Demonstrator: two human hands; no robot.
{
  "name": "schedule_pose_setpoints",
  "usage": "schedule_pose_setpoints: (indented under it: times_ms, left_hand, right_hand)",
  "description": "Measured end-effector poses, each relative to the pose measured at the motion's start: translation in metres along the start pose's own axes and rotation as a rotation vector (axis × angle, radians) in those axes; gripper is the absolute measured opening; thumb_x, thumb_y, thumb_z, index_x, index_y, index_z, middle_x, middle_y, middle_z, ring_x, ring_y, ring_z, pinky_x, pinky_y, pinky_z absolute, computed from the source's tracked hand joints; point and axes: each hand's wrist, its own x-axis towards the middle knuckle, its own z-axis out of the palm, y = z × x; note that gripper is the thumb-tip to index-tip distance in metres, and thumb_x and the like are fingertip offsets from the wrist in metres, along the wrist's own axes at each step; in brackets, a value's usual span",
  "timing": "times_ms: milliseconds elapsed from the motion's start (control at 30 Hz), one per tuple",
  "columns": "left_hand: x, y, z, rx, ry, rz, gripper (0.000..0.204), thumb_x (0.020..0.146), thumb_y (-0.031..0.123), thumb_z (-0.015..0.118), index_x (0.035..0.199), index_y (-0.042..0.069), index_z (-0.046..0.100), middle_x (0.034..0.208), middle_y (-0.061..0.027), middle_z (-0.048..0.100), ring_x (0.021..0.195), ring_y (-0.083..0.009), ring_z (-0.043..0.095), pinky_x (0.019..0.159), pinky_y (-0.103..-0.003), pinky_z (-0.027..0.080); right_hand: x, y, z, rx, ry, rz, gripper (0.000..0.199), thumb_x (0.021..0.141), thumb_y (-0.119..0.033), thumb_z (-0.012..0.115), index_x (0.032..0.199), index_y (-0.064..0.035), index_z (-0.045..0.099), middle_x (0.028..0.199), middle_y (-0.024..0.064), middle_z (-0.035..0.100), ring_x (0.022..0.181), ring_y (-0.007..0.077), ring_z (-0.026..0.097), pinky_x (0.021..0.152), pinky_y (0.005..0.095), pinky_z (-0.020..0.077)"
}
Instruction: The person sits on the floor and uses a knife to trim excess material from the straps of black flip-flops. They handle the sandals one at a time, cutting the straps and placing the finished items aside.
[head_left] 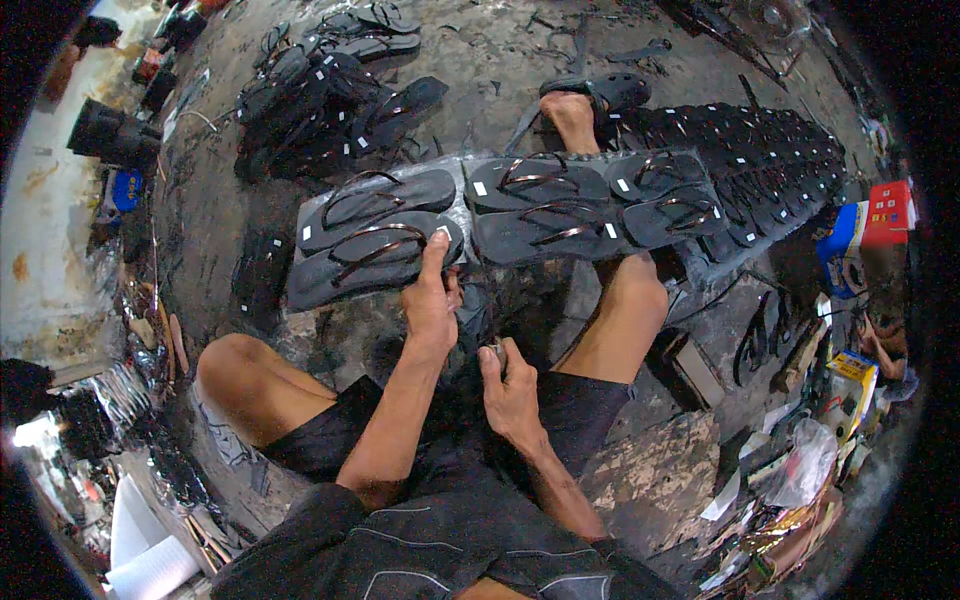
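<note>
Across my knees lies a strip of black flip-flops in pairs, with clear plastic point(462, 195) showing around and between them. My left hand point(432, 308) grips the near flip-flop point(340, 277) of the left pair, its thumb pressed on the end by a small white label and its fingers curled below the edge. The far flip-flop point(390, 197) of that pair lies alongside. To the right in the strip are a middle pair point(545, 222) and a right pair point(668, 218). Lower down, between my thighs, my right hand point(512, 392) is closed in a pinch; what it holds is mostly hidden.
A loose heap of black flip-flops point(310, 110) covers the floor at the far left. Rows of packed flip-flops point(765, 160) stretch to the right. Beyond them stands a red and blue box point(850, 240). Plastic scraps and a clear bag point(805, 462) litter the lower right.
</note>
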Motion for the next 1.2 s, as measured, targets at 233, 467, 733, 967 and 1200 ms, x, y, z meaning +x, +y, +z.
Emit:
schedule_pose_setpoints:
  times_ms: [233,467,733,967,1200]
  left_hand:
    - [0.001,-0.015,-0.011,-0.115,-0.136,-0.13,0.026,0.093,0.038,0.072,0.095,0.014,0.062,0.07,-0.0005,0.056,0.045,-0.0051,0.039,0.04,-0.02,0.03]
    - [-0.005,-0.016,-0.011,-0.191,-0.152,-0.161,0.023,0.096,0.035,0.069,0.097,0.014,0.061,0.059,0.0033,0.049,0.041,-0.0059,0.035,0.038,-0.023,0.026]
    - [-0.012,0.055,-0.087,-0.372,-0.064,0.079,0.034,0.093,0.048,0.067,0.086,0.017,0.055,0.064,0.0053,0.043,0.046,-0.0053,0.036,0.037,-0.022,0.026]
    - [0.047,-0.086,-0.131,-0.07,-0.203,-0.046,0.03,0.096,0.036,0.065,0.106,0.008,0.064,0.093,-0.0056,0.065,0.086,-0.0184,0.062,0.072,-0.037,0.054]
    - [0.05,-0.18,0.13,-0.164,-0.462,-0.227,0.083,0.088,0.055,0.073,0.143,-0.003,0.049,0.141,-0.0121,0.054,0.126,-0.0253,0.053,0.106,-0.037,0.044]
  right_hand:
    - [0.038,0.025,0.017,-0.221,0.104,-0.033,0.035,0.105,-0.025,0.056,0.104,0.0095,0.058,0.065,0.0229,0.052,0.056,0.0289,0.051,0.06,0.0406,0.0441]
    - [0.134,0.078,0.046,0.05,-0.018,-0.064,0.032,0.095,-0.017,0.064,0.12,0.0027,0.065,0.104,0.0174,0.074,0.083,0.0326,0.07,0.078,0.0398,0.055]
    - [0.167,0.04,0.084,0.161,-0.242,-0.133,0.047,0.105,-0.048,0.048,0.102,-0.003,0.059,0.085,0.0108,0.06,0.07,0.0239,0.057,0.066,0.0383,0.0473]
    - [-0.015,-0.003,-0.113,0.717,0.474,0.165,0.034,0.106,-0.041,0.049,0.091,-0.0107,0.049,0.066,0.0008,0.046,0.049,0.0132,0.043,0.047,0.0301,0.0394]
    - [-0.04,0.003,-0.176,0.632,0.809,0.074,0.034,0.106,-0.043,0.051,0.099,-0.0099,0.05,0.067,0.0003,0.044,0.049,0.011,0.04,0.046,0.0273,0.0376]
